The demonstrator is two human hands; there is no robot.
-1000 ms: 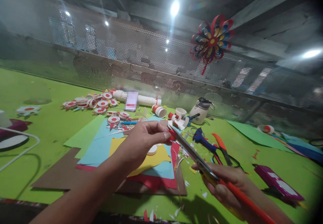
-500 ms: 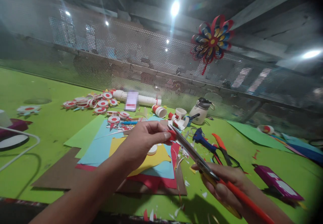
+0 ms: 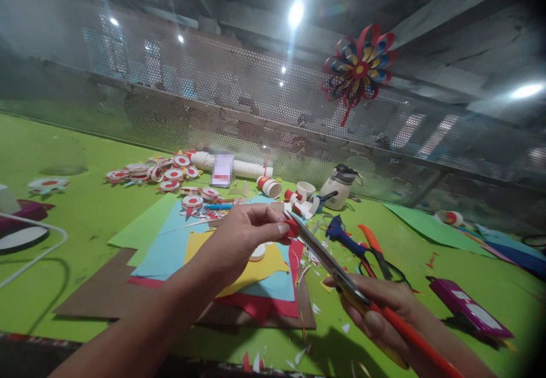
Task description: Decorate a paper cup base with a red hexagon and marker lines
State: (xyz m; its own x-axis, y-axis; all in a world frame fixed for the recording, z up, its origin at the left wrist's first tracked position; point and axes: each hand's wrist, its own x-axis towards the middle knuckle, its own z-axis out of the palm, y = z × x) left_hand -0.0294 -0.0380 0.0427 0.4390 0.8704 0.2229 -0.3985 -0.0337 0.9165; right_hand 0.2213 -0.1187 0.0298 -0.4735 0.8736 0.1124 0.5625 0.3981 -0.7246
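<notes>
Between the thumb and fingers of my left hand [image 3: 251,233] is a small red piece of paper [image 3: 292,229]. My right hand [image 3: 379,315] is closed round the orange handles of a pair of scissors [image 3: 326,261], whose blades point up and left and meet the red paper. Below my hands lie a yellow sheet [image 3: 251,275], a light blue sheet [image 3: 170,247] and a red sheet [image 3: 285,308], stacked on brown cardboard [image 3: 94,293]. A small white disc [image 3: 257,253] rests on the yellow sheet, partly behind my left hand.
Behind are several red-and-white paper rounds [image 3: 174,174], paper cups [image 3: 268,187] and a white jug [image 3: 336,190]. A blue glue gun [image 3: 343,236], orange-handled cutter [image 3: 375,244] and purple case [image 3: 469,307] lie to the right. Paper scraps litter the green table [image 3: 341,355].
Almost nothing differs. Both hands, the red paper and the scissors stay in nearly the same place, with the blades still against the paper.
</notes>
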